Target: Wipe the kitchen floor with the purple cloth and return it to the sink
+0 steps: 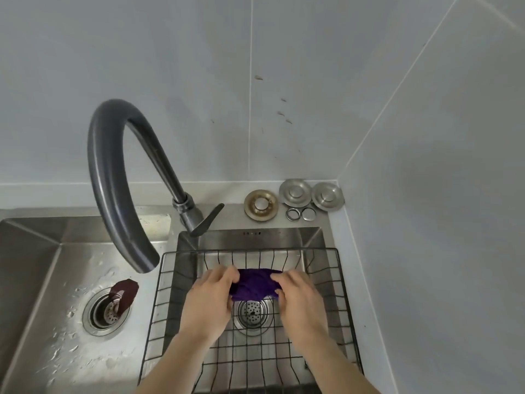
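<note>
You have both hands on the purple cloth (253, 283), which is bunched into a wad just above the wire basket (345, 282) set in the right basin of the stainless double sink (315, 237). Your left hand (211, 300) has its fingers curled onto the cloth's left end and your right hand (298, 301) pinches the right end, so both are closed on it, and the cloth hangs between them over the right drain strainer (251, 309). Whether you are lifting it out to begin or setting it back at the end cannot be told from this view; the floor is not in sight. If you are starting, the next move calls for a firm hold with 1 hand and a lift clear of the basket rim before you turn away. If you are finishing, simply lower it onto the wires and let go. The left basin is wet with droplets, and a dark red scrap (125, 294) lies by its drain (105, 309). The dark gooseneck faucet (113, 177) arches toward the left basin. On the ledge behind sit 3 metal drain fittings (295, 193) and 2 small rings (301, 214), against a pale grey tiled wall corner.
</note>
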{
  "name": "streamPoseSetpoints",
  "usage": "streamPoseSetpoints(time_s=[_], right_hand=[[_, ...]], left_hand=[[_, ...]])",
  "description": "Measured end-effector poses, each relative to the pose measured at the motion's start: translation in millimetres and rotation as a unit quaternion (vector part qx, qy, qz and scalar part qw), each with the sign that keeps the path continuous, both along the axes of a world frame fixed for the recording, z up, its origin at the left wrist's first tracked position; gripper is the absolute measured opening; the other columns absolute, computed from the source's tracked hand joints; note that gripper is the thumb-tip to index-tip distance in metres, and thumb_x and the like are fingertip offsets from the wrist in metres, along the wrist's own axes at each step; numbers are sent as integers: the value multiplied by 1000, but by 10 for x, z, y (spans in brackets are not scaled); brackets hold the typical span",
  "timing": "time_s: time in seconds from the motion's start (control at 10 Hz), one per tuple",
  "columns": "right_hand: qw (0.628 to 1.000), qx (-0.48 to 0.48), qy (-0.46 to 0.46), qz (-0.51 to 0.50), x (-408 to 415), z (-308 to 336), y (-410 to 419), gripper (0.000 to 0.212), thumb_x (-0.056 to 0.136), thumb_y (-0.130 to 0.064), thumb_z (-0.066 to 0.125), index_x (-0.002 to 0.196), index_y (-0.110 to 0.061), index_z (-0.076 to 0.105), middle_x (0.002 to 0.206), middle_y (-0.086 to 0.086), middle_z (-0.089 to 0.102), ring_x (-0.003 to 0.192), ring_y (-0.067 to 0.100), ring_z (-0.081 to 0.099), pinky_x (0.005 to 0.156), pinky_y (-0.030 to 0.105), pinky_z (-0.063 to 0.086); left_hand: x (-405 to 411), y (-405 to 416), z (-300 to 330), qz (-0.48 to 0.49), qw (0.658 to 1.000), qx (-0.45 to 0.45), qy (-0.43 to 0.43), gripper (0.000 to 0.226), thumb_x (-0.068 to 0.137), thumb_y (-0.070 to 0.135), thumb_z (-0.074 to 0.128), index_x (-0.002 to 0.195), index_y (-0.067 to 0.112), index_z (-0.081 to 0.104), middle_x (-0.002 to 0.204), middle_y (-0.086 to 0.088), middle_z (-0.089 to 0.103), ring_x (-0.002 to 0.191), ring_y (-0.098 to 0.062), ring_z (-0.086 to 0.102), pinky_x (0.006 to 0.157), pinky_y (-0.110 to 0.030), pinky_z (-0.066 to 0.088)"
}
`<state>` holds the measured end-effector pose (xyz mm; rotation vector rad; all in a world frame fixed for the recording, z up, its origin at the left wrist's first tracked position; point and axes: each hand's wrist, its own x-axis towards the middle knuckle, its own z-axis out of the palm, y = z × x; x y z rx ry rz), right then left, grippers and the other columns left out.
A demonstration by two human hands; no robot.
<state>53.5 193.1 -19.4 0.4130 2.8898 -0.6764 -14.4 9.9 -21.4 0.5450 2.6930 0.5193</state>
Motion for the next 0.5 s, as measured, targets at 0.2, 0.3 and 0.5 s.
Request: streamPoseSetpoints(time_s=[0.2, 0.3, 0.5], right_hand=[[994, 38, -74, 68, 158, -285, -61, 68, 95, -19, 63, 157, -22, 32, 155, 2, 45, 140, 24, 44, 118, 41, 40], [992, 57, -87, 67, 196, -318, -63, 65, 100, -34, 53, 158, -24, 26, 158, 4, 41, 148, 27, 35, 122, 45, 32], [995, 46, -76, 42, 254, -62, -48, 60, 103, -48, 42, 157, -29, 29, 164, 4, 31, 152, 25, 27, 123, 43, 32]], left_hand=[[143, -89, -222, -50, 997, -48, -19, 51, 89, 17, 60, 138, 30, 51, 142, 12, 56, 132, -17, 53, 117, -33, 37], [157, -131, -223, -67, 996, -61, -27, 53, 94, 29, 58, 145, 32, 45, 155, 11, 47, 145, -14, 42, 125, -33, 26], [217, -218, 25, -59, 996, -68, 4, 63, 100, 48, 46, 159, 37, 26, 168, 11, 28, 156, -11, 25, 129, -32, 13]])
